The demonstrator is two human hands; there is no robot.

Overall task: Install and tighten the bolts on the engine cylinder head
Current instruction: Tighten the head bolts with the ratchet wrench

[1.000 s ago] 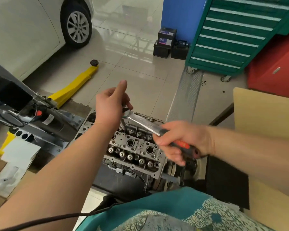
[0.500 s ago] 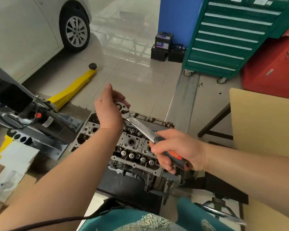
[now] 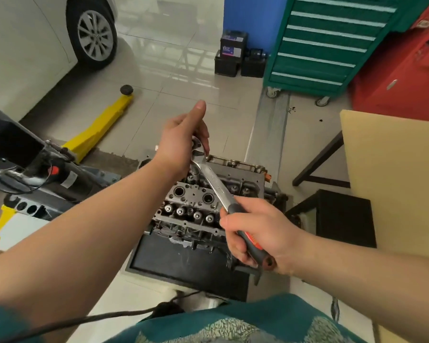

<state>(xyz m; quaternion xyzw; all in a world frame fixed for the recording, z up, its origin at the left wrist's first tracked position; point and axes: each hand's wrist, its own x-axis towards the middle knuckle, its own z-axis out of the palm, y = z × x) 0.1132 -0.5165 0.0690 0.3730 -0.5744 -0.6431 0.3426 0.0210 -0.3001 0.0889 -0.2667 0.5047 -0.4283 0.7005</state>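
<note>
The engine cylinder head (image 3: 196, 201) sits low in the middle of the view, its valve springs and round bores facing up. A ratchet wrench (image 3: 216, 184) with a silver shaft and a black and red grip slants across it. My right hand (image 3: 258, 233) grips that handle at the lower right. My left hand (image 3: 181, 142) is over the wrench head at the far side of the cylinder head, fingers curled round it and thumb pointing up. The socket and the bolt beneath it are hidden by my left hand.
A black tray (image 3: 178, 263) lies under the engine's near side. A yellow floor jack (image 3: 97, 132) and a grey stand (image 3: 35, 174) are to the left, a white car (image 3: 35, 33) behind. A green drawer cabinet (image 3: 320, 45), a red cabinet (image 3: 401, 70) and a tan board (image 3: 394, 184) stand on the right.
My right hand has swung the wrench handle toward me and to the right. My left hand stays on the wrench head, with its thumb now raised. The view has shifted a little.
</note>
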